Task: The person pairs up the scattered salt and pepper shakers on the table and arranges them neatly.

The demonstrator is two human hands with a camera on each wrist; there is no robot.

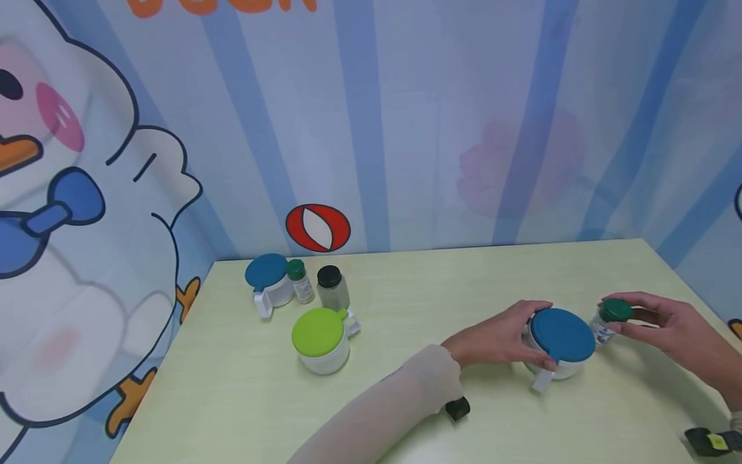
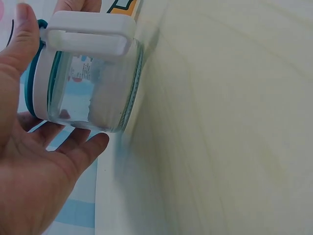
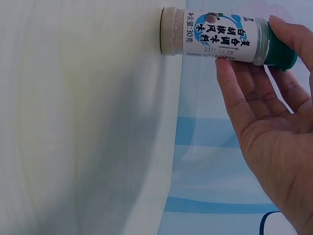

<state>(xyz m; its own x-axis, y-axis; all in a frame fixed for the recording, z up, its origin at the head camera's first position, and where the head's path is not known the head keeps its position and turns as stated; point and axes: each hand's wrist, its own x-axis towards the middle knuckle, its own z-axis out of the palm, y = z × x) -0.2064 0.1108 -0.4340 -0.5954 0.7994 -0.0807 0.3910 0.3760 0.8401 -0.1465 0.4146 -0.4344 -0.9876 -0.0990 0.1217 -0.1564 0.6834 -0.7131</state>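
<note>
My left hand (image 1: 501,338) grips a seasoning jar with a blue lid (image 1: 562,335) on the right side of the table, thumb and fingers spread to either side of it. In the left wrist view the jar (image 2: 110,95) shows clear glass walls, a white collar and a white handle. Just right of it, my right hand (image 1: 675,328) holds a small spice bottle (image 1: 603,330) by its green cap, between thumb and fingers. The right wrist view shows this bottle (image 3: 220,36) with a white and blue printed label and pale powder at its base.
At the table's back left stand another blue-lidded jar (image 1: 268,274), a green-capped spice bottle (image 1: 301,287) and a black-capped bottle (image 1: 333,293). A lime-lidded jar (image 1: 319,335) stands in front of them. A printed cartoon backdrop (image 1: 417,129) rises behind the pale table (image 1: 243,399).
</note>
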